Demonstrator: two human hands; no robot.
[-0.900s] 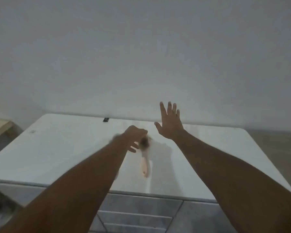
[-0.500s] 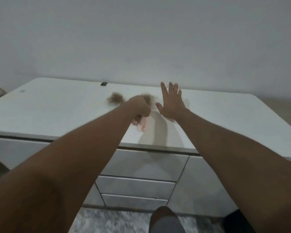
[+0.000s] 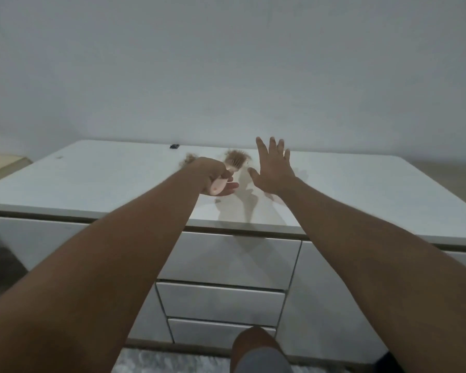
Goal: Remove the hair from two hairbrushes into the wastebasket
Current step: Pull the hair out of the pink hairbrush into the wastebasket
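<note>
1. Since a moment ago, the left hand has turned above the white dresser, fingers curled round the pink hairbrush by its handle.
2. Brown hair clogs its bristles.
3. A second hair clump sits on the dresser, behind the left wrist.
4. The right hand hovers over the dresser, fingers spread.

White table with drawer fronts, set against a pale wall.

The table has a glossy white top, and three stacked drawers show below its near edge. By the far edge lies a small black object, too small to identify. Nearer sits a tuft of brown hair, partly hidden behind a wrist. Just beside it the left hand grips a pink hairbrush clogged with hair; whether the brush touches the top cannot be told.
</note>
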